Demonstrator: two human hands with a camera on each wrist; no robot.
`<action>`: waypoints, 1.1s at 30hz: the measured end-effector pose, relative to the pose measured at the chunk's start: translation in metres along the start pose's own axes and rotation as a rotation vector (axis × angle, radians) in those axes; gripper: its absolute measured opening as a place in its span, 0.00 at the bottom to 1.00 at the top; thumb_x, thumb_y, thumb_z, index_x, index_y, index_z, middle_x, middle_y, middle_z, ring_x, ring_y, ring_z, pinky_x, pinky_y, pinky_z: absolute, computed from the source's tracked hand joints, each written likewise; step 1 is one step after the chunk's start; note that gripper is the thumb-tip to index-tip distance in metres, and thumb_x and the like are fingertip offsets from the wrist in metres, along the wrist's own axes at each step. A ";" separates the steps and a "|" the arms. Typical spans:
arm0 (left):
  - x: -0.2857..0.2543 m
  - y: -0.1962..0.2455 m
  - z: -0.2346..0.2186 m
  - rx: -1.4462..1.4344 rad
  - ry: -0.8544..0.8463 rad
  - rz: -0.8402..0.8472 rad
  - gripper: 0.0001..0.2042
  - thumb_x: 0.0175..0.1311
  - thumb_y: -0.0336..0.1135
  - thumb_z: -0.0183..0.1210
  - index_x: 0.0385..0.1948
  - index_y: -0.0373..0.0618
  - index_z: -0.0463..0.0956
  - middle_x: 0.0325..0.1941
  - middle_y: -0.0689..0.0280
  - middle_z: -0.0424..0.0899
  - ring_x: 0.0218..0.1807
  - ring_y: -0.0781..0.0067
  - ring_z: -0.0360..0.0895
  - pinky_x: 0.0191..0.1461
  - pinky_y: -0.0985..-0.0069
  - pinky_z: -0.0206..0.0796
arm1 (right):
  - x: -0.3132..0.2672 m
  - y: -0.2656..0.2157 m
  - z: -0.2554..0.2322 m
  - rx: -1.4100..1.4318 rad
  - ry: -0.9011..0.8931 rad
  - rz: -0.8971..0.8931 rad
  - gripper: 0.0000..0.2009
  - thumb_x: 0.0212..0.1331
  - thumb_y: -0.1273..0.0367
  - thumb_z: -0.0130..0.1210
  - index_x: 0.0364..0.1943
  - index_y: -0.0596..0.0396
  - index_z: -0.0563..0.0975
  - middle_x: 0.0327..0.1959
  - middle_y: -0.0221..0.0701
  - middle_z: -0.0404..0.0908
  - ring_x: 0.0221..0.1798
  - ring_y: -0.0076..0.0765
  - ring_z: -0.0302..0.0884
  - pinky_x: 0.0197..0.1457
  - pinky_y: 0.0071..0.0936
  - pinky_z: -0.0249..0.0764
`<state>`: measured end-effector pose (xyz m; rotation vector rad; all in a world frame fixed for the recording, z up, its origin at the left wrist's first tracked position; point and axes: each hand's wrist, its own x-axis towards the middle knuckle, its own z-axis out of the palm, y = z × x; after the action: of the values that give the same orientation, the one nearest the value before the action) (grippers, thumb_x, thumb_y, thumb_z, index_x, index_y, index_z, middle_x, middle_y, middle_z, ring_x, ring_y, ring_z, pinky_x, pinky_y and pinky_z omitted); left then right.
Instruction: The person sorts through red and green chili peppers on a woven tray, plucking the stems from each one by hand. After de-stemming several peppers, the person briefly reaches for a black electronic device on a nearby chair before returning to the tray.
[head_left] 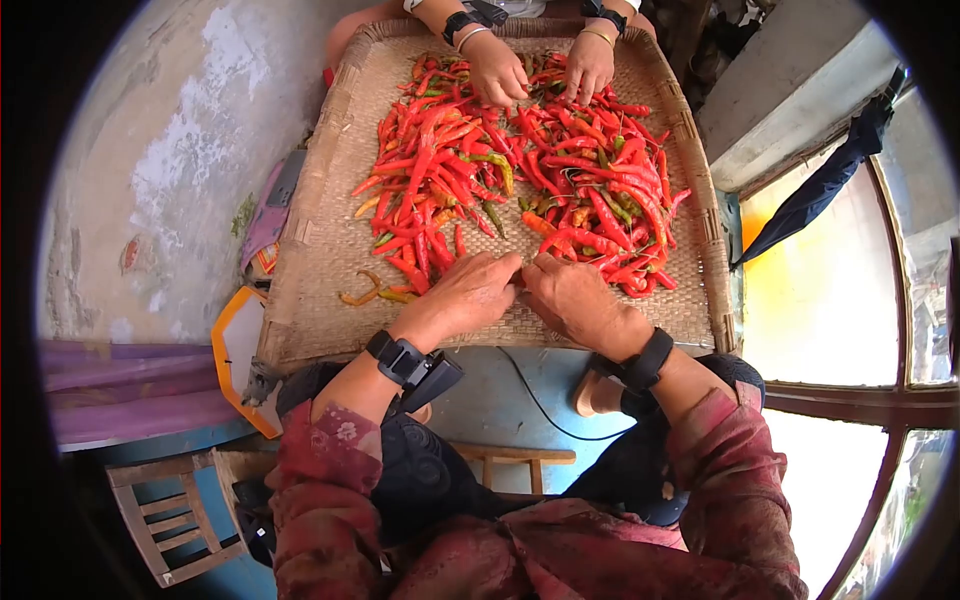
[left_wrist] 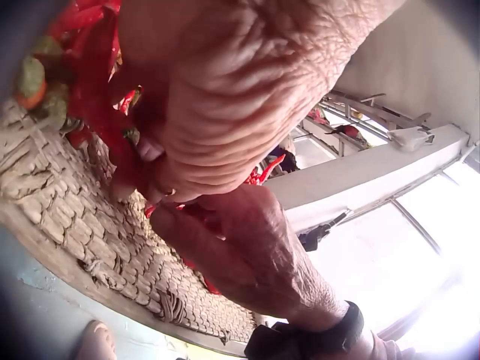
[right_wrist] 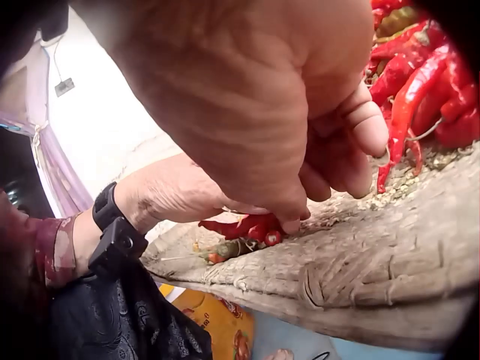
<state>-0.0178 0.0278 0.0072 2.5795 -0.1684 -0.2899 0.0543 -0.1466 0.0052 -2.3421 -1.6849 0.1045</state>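
Red chili peppers [head_left: 430,150] lie in two heaps on a woven tray [head_left: 345,190]. At its near edge my left hand [head_left: 465,295] and right hand [head_left: 582,300] meet at the fingertips. In the left wrist view, the left hand [left_wrist: 247,97] has its fingers curled round red chilies [left_wrist: 101,90], and the right hand [left_wrist: 251,247] reaches in below. The right wrist view shows red chilies [right_wrist: 251,227] under the left hand [right_wrist: 176,191]; the right hand [right_wrist: 232,97] has curled fingers, its fingertips pinching at a chili, partly hidden.
Opposite, another person's two hands [head_left: 497,72] [head_left: 589,67] touch the far side of the heaps. A few yellowish chilies [head_left: 362,290] lie left of my left hand. A wall stands left, windows right; a wooden chair [head_left: 175,520] is at lower left.
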 end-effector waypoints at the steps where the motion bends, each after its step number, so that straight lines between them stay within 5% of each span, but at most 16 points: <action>1: -0.002 0.001 -0.004 -0.134 0.061 0.015 0.11 0.60 0.36 0.56 0.38 0.37 0.70 0.35 0.54 0.78 0.43 0.51 0.74 0.47 0.61 0.66 | 0.002 0.000 -0.006 0.103 0.066 0.044 0.09 0.52 0.71 0.57 0.36 0.60 0.73 0.28 0.41 0.75 0.33 0.48 0.78 0.33 0.39 0.75; 4: -0.003 -0.002 -0.013 -0.302 0.148 0.065 0.10 0.63 0.35 0.55 0.38 0.37 0.70 0.35 0.54 0.78 0.39 0.53 0.76 0.44 0.63 0.67 | 0.005 0.004 -0.014 0.213 0.201 0.025 0.07 0.55 0.70 0.56 0.35 0.58 0.73 0.24 0.40 0.74 0.30 0.49 0.77 0.32 0.40 0.74; 12: -0.007 -0.010 -0.022 -0.370 0.058 0.134 0.08 0.63 0.30 0.55 0.41 0.39 0.72 0.35 0.57 0.80 0.38 0.55 0.78 0.45 0.65 0.69 | -0.001 0.029 -0.054 0.097 0.120 -0.042 0.05 0.57 0.71 0.54 0.29 0.58 0.73 0.22 0.40 0.72 0.28 0.50 0.75 0.30 0.40 0.70; 15: -0.005 -0.018 -0.014 -0.225 0.026 0.098 0.09 0.62 0.27 0.54 0.43 0.41 0.73 0.37 0.58 0.79 0.41 0.55 0.77 0.48 0.65 0.69 | -0.008 0.032 -0.094 0.158 0.247 0.181 0.08 0.58 0.67 0.55 0.27 0.57 0.75 0.21 0.44 0.74 0.27 0.53 0.75 0.30 0.42 0.71; 17: -0.003 -0.020 -0.013 -0.188 0.225 0.143 0.10 0.59 0.23 0.52 0.42 0.41 0.74 0.41 0.59 0.79 0.47 0.55 0.76 0.50 0.65 0.68 | -0.011 0.040 -0.112 0.220 0.364 0.291 0.10 0.60 0.66 0.55 0.28 0.59 0.75 0.22 0.46 0.74 0.27 0.54 0.74 0.30 0.41 0.69; 20: -0.002 -0.027 -0.013 0.066 0.206 0.164 0.12 0.54 0.20 0.53 0.40 0.43 0.75 0.43 0.61 0.78 0.51 0.58 0.73 0.50 0.65 0.68 | -0.014 0.064 -0.111 0.125 0.614 0.470 0.10 0.61 0.65 0.56 0.30 0.59 0.75 0.20 0.45 0.74 0.26 0.52 0.75 0.30 0.39 0.70; 23: -0.003 -0.029 -0.007 0.369 0.081 0.117 0.11 0.51 0.20 0.54 0.36 0.45 0.76 0.40 0.62 0.77 0.50 0.58 0.72 0.49 0.64 0.68 | -0.015 0.063 -0.110 0.037 0.609 0.622 0.09 0.60 0.65 0.57 0.33 0.57 0.76 0.20 0.43 0.76 0.26 0.50 0.77 0.30 0.38 0.71; 26: -0.002 -0.035 -0.005 0.415 0.105 0.176 0.09 0.50 0.21 0.55 0.33 0.45 0.75 0.37 0.62 0.76 0.48 0.58 0.71 0.49 0.64 0.66 | -0.006 0.040 -0.100 0.138 0.541 0.532 0.09 0.59 0.65 0.58 0.36 0.55 0.76 0.21 0.41 0.78 0.27 0.48 0.79 0.31 0.38 0.72; 29: -0.001 -0.028 -0.004 0.341 0.165 0.147 0.08 0.51 0.22 0.55 0.33 0.43 0.71 0.36 0.61 0.75 0.47 0.56 0.71 0.50 0.64 0.63 | 0.004 0.010 -0.073 0.341 0.294 0.345 0.09 0.58 0.66 0.58 0.36 0.58 0.76 0.24 0.46 0.78 0.31 0.52 0.79 0.33 0.41 0.73; 33: 0.004 -0.012 -0.007 0.167 0.316 0.212 0.08 0.55 0.25 0.55 0.36 0.43 0.67 0.37 0.58 0.77 0.44 0.53 0.73 0.48 0.61 0.64 | 0.008 -0.002 -0.021 0.260 0.215 0.159 0.11 0.57 0.65 0.58 0.36 0.58 0.75 0.26 0.45 0.79 0.30 0.55 0.78 0.31 0.44 0.74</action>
<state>-0.0113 0.0405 0.0059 2.7006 -0.3591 0.2184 0.0595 -0.1424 0.0268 -2.2005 -1.3013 0.0906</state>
